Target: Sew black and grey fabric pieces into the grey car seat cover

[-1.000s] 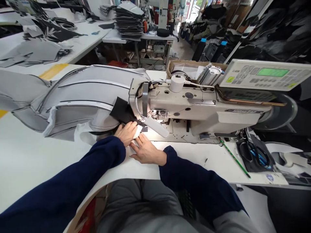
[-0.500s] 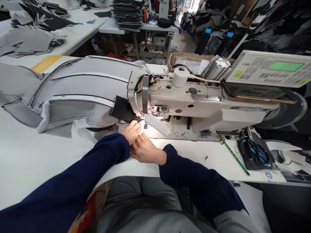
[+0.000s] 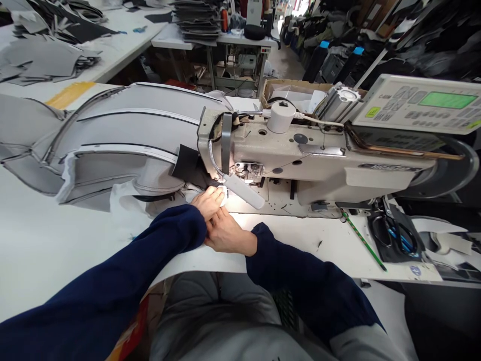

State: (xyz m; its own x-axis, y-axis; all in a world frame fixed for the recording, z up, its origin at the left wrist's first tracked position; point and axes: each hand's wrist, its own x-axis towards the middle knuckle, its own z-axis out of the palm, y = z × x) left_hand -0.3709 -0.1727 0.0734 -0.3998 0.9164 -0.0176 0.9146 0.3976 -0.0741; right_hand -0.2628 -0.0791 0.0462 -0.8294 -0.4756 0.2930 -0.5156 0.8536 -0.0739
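My left hand (image 3: 208, 202) is closed on a strip of white fabric (image 3: 224, 194) beside the lit needle area of the sewing machine (image 3: 278, 150). My right hand (image 3: 229, 233) sits just below it, fingers curled at the fabric's near edge and partly covered by my left hand and wrist. A black flap of material (image 3: 188, 164) lies beyond my left hand, reaching to the machine head. The large grey sewn cover (image 3: 139, 128) with black and white seams spreads to the left. Thin white cloth (image 3: 126, 205) trails from its near side. The needle is hidden.
A small lamp (image 3: 246, 191) hangs over the machine bed, right of my hands. A green striped pencil (image 3: 364, 243) and black-handled scissors (image 3: 393, 233) lie on the right. The control panel (image 3: 417, 105) stands behind. Grey cut pieces (image 3: 52, 57) lie on the far-left table.
My left hand has shifted slightly right, towards the needle area, along with the white fabric. My right hand has barely moved. The camera view has shifted slightly.
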